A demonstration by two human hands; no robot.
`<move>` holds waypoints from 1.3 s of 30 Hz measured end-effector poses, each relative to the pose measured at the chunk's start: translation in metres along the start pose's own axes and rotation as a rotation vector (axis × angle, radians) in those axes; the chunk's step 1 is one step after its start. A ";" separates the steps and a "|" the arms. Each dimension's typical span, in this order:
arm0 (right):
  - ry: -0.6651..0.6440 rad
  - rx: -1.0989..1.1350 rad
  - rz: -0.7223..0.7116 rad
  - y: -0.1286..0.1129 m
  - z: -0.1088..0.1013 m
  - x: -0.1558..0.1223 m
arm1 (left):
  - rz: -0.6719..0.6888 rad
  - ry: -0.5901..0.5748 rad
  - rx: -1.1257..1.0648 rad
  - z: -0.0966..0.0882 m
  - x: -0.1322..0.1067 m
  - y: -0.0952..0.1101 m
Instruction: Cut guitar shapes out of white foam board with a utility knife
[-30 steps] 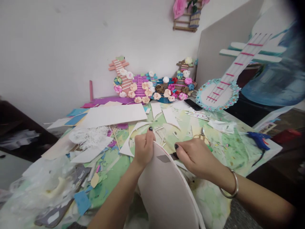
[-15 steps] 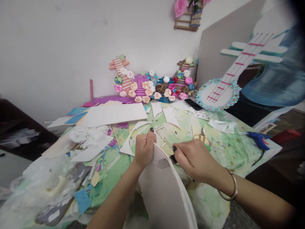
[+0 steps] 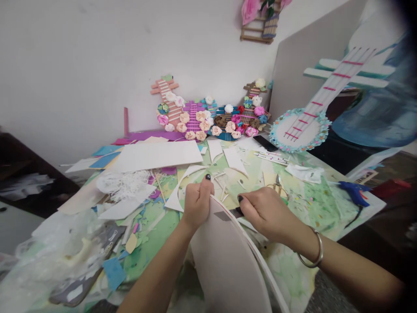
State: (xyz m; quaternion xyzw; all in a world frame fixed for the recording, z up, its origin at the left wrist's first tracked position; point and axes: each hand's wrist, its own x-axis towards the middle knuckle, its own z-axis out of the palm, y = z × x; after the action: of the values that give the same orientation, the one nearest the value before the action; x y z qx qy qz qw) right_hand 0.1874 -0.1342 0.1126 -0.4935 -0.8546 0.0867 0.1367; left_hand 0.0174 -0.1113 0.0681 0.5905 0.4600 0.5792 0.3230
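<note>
My left hand [image 3: 197,203] is closed around the top edge of a white foam board [image 3: 226,265], which is tilted up in front of me and has a curved right edge. A knife [image 3: 239,212] with a dark handle is gripped in my right hand [image 3: 269,215]. Its flat blade lies across the board's curved edge, just below and right of my left hand. Along that edge a thin white strip [image 3: 267,266] stands apart from the board, joined near the blade. The lower end of the board runs out of view.
Scissors [image 3: 277,184] lie beyond my right hand, and a blue glue gun [image 3: 354,193] is at the right. White board offcuts [image 3: 235,161], a large white sheet [image 3: 159,155] and crumpled plastic [image 3: 65,256] cover the table. A toy lute [image 3: 306,126] and several flowered ones stand behind.
The strip along the curved edge has spread farther from the board. My right hand and the knife have shifted slightly; the left hand keeps its hold.
</note>
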 end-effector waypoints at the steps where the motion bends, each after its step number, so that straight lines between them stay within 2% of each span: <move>1: -0.004 -0.007 0.006 0.000 -0.001 0.000 | 0.001 0.002 -0.002 0.001 0.000 -0.001; 6: -0.006 -0.048 0.008 0.003 0.002 0.003 | -0.005 -0.008 -0.029 0.001 0.000 0.004; 10: 0.011 -0.105 0.056 0.019 0.012 0.006 | -0.006 -0.039 -0.127 -0.005 -0.005 0.016; 15: 0.070 0.073 0.125 0.046 0.017 0.005 | -0.027 0.116 -0.015 -0.014 -0.003 0.010; 19: 0.079 0.320 0.161 0.054 0.015 0.004 | 0.024 0.122 0.155 -0.010 0.002 0.001; 21: 0.046 0.494 0.154 0.051 0.012 0.004 | 0.051 0.116 0.226 -0.006 0.004 -0.001; 23: 0.003 0.640 0.087 0.045 0.007 0.003 | 0.062 0.116 0.261 -0.003 0.005 -0.001; 25: -0.056 0.719 0.022 0.034 0.001 0.002 | 0.084 0.115 0.288 0.000 0.005 -0.002; 28: -0.160 0.787 0.024 0.018 -0.005 -0.002 | 0.104 0.081 0.359 0.003 0.007 -0.005; 33: -0.113 0.834 0.056 0.006 -0.007 -0.005 | 0.119 -0.002 0.356 0.001 0.007 -0.011; 36: -0.133 0.851 0.063 0.007 -0.008 -0.005 | 0.080 0.063 0.346 -0.002 0.005 -0.017; 39: -0.226 0.963 0.060 0.007 -0.012 -0.005 | -0.006 0.133 0.338 -0.005 0.003 -0.025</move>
State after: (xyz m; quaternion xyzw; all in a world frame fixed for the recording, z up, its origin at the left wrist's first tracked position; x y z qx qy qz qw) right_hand 0.1995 -0.1344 0.1214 -0.3863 -0.7124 0.5283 0.2531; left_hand 0.0081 -0.1004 0.0473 0.5952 0.5728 0.5307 0.1897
